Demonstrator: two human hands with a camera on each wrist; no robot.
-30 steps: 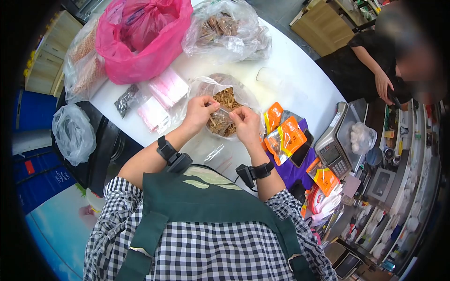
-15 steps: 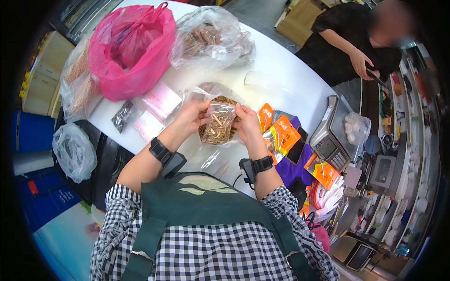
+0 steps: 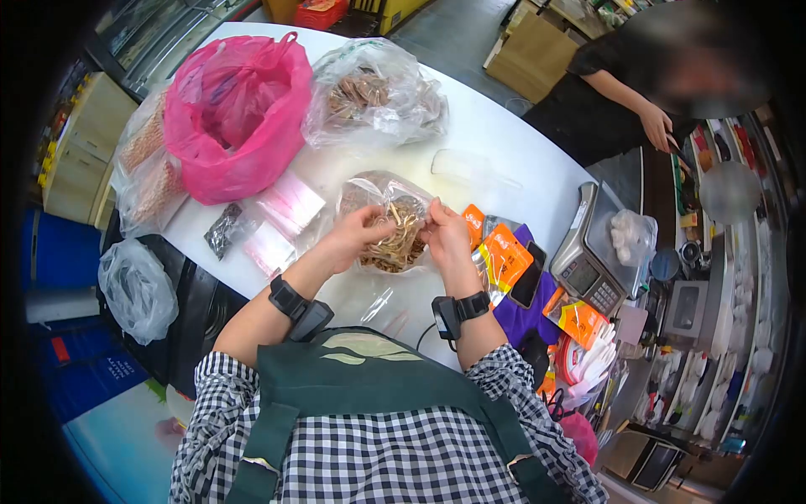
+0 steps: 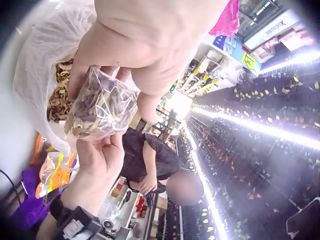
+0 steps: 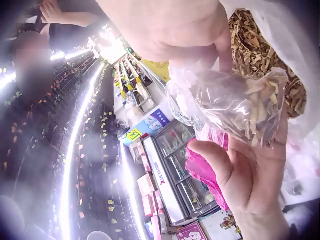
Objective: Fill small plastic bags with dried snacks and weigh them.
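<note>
Small clear plastic bag of pale-brown shreds, held up between both hands.
Right hand pinches it; left hand's fingers just lie against it, thumb off, so a lopsided squeeze could tip shreds out if the top's unsealed (can't tell). Spills would probably hit the large see-through plastic bag underneath. Shiny orange pouches crowd right of the grip; bare white tabletop beyond it, far edge well off.

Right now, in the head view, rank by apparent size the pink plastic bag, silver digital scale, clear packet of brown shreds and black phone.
1. Pink plastic bag
2. Silver digital scale
Unsure: clear packet and black phone; the packet is held up, nearer the camera.
</note>
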